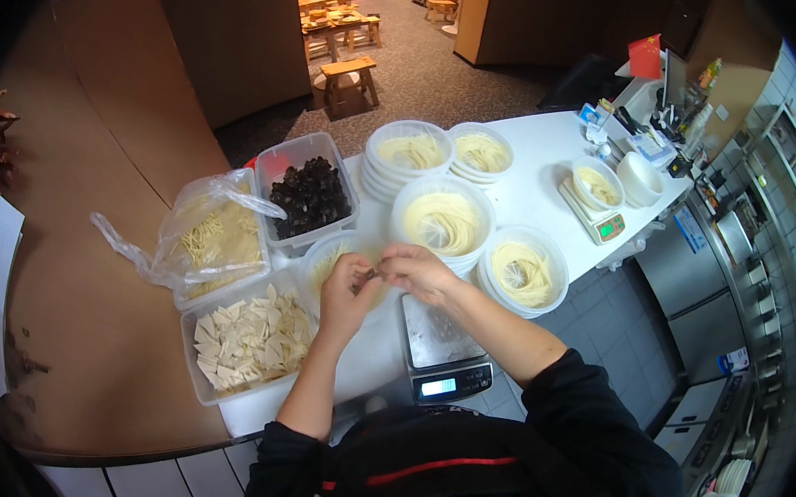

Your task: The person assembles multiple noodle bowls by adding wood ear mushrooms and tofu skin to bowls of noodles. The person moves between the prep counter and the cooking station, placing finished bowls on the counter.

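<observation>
My left hand (347,289) and my right hand (415,272) meet fingertip to fingertip, both closed on a small dark piece (373,274) that is mostly hidden. It resembles the dark, crinkled pieces (310,198) in the clear box beyond, which look like black fungus. Below the hands is a round plastic bowl (315,249) with pale strands, partly covered by them. Under my right forearm lies a digital scale (429,332) with a bare metal plate and a lit display. Left of my left wrist, a rectangular tub (194,363) holds flat, pale cut pieces (253,340).
Stacked round bowls of pale noodles (443,222) (522,274) stand close beyond and right of my hands. A plastic bag (215,228) covers a box at the left. Farther right, a second scale (599,221) carries a noodle bowl (599,184). The white counter's edge (595,266) runs along the right.
</observation>
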`<state>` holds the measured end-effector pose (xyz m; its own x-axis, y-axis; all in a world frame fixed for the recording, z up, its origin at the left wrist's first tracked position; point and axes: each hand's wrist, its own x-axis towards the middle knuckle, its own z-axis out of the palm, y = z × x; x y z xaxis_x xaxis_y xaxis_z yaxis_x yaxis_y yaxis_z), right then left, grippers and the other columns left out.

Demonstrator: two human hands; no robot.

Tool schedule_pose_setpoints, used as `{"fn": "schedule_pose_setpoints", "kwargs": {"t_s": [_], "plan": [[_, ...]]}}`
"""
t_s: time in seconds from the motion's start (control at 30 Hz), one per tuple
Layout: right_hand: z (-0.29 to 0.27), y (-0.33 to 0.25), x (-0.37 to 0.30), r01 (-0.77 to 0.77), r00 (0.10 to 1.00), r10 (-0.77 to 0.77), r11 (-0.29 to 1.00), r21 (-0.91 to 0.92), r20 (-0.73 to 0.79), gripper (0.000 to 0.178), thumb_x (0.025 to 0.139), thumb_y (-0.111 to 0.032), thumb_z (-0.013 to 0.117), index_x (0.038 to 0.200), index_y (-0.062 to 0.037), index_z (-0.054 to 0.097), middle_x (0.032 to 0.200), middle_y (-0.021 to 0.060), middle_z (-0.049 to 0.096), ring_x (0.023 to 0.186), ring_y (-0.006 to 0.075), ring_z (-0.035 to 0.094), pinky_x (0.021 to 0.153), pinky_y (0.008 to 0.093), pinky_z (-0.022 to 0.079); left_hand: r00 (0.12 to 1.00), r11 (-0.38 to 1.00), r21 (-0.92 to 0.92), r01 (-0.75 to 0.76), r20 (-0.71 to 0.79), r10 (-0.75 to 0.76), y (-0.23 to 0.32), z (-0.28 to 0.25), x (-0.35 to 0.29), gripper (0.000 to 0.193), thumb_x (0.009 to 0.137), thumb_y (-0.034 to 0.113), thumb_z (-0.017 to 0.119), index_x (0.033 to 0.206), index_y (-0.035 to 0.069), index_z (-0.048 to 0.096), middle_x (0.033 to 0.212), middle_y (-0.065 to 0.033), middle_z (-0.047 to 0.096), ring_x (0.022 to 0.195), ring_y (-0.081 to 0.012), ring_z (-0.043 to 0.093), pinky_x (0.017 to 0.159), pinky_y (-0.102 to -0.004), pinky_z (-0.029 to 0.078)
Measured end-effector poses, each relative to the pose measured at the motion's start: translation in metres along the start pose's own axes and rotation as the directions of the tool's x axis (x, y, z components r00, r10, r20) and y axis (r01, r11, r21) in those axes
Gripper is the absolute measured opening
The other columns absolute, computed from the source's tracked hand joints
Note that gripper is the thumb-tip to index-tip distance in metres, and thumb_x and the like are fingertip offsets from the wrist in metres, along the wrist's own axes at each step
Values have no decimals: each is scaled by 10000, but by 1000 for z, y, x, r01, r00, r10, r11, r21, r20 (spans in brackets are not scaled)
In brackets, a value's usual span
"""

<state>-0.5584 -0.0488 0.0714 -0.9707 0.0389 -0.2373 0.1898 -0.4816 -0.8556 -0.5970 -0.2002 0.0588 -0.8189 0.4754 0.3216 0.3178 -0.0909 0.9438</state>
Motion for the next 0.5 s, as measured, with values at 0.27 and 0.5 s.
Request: {"fn": "schedule_pose_setpoints", "kwargs": {"t_s": [0.27, 0.5], "plan": [[-56, -33, 24, 230, 780, -626, 285, -931, 1, 104, 663, -48, 608, 753, -11, 572, 718, 137, 599, 646, 248, 585, 613, 304, 468, 976, 914, -362, 184, -44, -214, -19, -17, 6, 251, 762, 27, 564, 986, 59, 457, 839, -33, 535, 752, -112, 513, 682, -225, 408], [-92, -46, 43, 137, 902, -410, -29, -990, 136, 242, 681, -168, 625, 849, 5, 617, 826, 183, 581, 740, 312, 564, 706, 368, 445, 790, 478, -785, 393, 22, -613, -78, -99, 70, 112, 797, 148, 544, 867, 61, 544, 777, -40, 549, 701, -143, 514, 636, -236, 404]]}}
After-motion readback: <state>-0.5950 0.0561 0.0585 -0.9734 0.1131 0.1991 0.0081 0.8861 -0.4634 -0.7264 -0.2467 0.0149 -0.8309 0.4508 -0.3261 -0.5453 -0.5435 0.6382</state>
